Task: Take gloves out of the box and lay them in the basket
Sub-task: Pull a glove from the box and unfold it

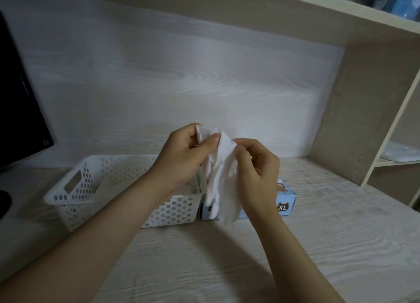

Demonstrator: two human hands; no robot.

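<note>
Both hands up over the surface (318,239), holding one white glove (221,184) between them, clear of everything below.

- left hand (181,152): fingers (213,139) curled, thumb and forefinger pinching the glove's top edge.
- right hand (256,166): fingers curled in, gripping the glove's right edge just below the left hand's pinch. The two hands are close but not touching.
- glove: crumpled and hanging down from both grips. Lower end dangles free in front of the box and does not reach the surface. It is in neither the box nor the basket.
- box (286,200): light blue, lying flat on the surface, dark cat-shaped badge marked "XL" on its front face. Mostly hidden behind the glove and the right wrist; can't see its opening.
- basket (75,190): white, perforated plastic, slot handle in its left end wall. Sits on the surface just left of the box; can't tell whether they touch. Left forearm crosses over its right part. Pale crumpled shape inside near the left end, too unclear to say what it is.

Rest: dark monitor (20,111) at the left edge, pale wood-grain back panel (181,75) behind, shelf (341,16) overhead, side shelving unit (391,157) at right.
</note>
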